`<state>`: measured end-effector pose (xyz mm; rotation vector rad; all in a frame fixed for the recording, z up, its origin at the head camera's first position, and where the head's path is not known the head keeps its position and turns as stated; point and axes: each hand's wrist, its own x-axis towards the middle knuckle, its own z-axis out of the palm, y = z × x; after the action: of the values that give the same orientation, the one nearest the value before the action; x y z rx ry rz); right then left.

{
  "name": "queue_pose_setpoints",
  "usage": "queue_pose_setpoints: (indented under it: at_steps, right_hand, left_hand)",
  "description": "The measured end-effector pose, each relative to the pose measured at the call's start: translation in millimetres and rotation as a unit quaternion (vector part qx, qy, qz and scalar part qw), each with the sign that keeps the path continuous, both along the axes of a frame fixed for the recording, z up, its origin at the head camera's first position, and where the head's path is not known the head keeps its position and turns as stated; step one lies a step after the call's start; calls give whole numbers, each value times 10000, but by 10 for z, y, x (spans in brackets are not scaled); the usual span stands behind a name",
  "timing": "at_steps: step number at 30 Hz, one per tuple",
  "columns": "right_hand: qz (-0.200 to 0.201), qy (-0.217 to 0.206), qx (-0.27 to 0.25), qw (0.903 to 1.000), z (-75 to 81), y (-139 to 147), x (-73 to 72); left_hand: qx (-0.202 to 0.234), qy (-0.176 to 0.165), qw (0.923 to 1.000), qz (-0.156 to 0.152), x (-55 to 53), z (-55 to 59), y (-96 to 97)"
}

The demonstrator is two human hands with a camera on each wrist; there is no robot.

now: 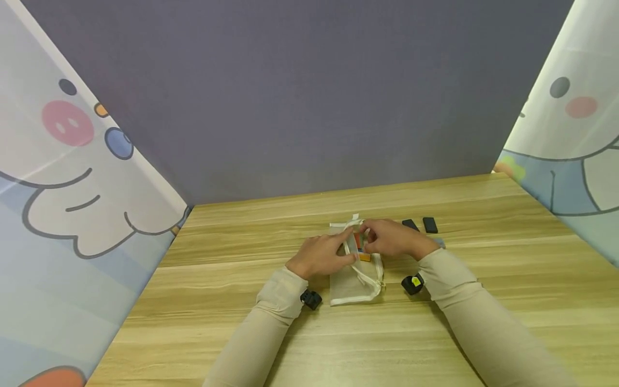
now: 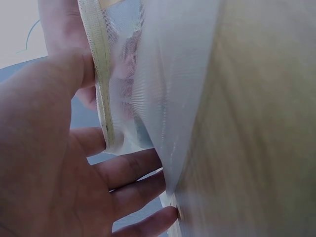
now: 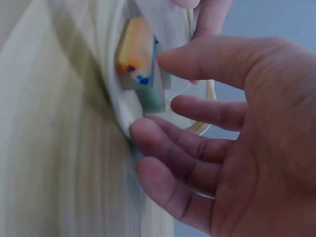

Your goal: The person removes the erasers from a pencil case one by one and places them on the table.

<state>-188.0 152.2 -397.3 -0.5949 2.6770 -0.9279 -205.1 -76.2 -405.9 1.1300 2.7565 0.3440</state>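
A white mesh pouch (image 1: 345, 286) with a pale zipped edge lies on the table, its mouth apart. My left hand (image 1: 323, 255) holds the lifted edge (image 2: 101, 84) between thumb and fingers. Several small coloured blocks sit in the opening: an orange one with blue marks (image 3: 136, 47), a green one (image 3: 152, 98) and a red one (image 1: 358, 239). Reaching into the mouth, my right hand (image 1: 390, 237) has its thumb beside the orange block, fingers loosely bent and spread apart from the thumb. Some blocks are partly hidden by mesh and fingers.
Beyond the right hand lie two black tiles (image 1: 430, 224) and a blue-grey piece (image 1: 440, 243), partly covered by the wrist. A grey panel (image 1: 309, 97) rises behind the wooden table (image 1: 217, 290). Printed cartoon curtains (image 1: 63, 177) hang at both sides.
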Motion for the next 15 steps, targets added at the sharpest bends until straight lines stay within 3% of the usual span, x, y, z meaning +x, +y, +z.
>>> queue_pose_setpoints:
  at_steps: [7, 15]
  right_hand:
    - [-27, -174, 3, 9998, -1, -39, 3]
    - [136, -64, -264, 9995, -34, -12, 34]
  left_hand:
    - [-74, 37, 10000, -30, -6, -10, 8]
    - [-53, 78, 10000, 21, -11, 12, 0]
